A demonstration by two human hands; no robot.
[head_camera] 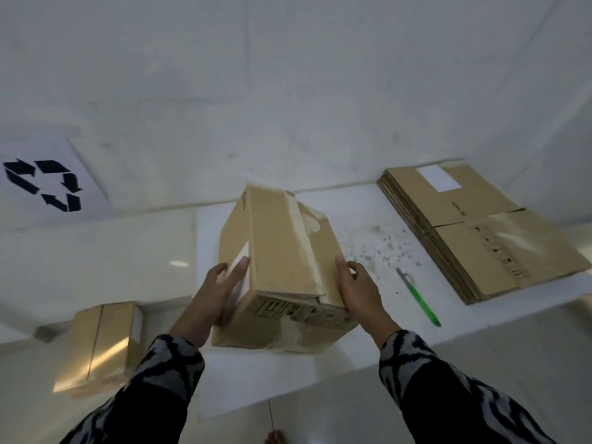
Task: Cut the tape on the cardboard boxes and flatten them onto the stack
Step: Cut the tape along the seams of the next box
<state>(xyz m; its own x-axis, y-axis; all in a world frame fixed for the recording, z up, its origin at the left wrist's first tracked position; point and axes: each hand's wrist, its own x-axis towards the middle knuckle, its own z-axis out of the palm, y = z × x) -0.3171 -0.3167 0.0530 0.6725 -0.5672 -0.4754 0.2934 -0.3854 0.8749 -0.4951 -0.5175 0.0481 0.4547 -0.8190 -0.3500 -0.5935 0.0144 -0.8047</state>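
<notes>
Head view, the only one we have: a cardboard box (282, 267) sits tilted on a white sheet (368, 315) laid on the floor, its long top face toward us, a strip of pale tape (304, 245) running along the seam of the top flaps, partly peeled and ragged at the far end. Our left hand (217, 290) lies flat against the box's left side, fingers straight and spread, one fingertip touching a white label (240, 264) there; it grips nothing. Our right hand (355, 290) presses the box's right side near the front corner, fingers extended along the cardboard, thumb apart; again no closed grip. Both sleeves (448, 379) are dark with a grey pattern. To the right of the box, on the same sheet, lies a green cutter (419, 298), well apart from the right hand and touching nothing else. Beyond it, at far right, the stack of flattened boxes (474, 232) rests against the base of the wall, a white label on the top piece. At lower left a second taped box (102, 344) stands on the floor, blurred. On the wall at left hangs a paper with a black recycling symbol (45, 184). Dark specks mark the sheet between box and stack.
</notes>
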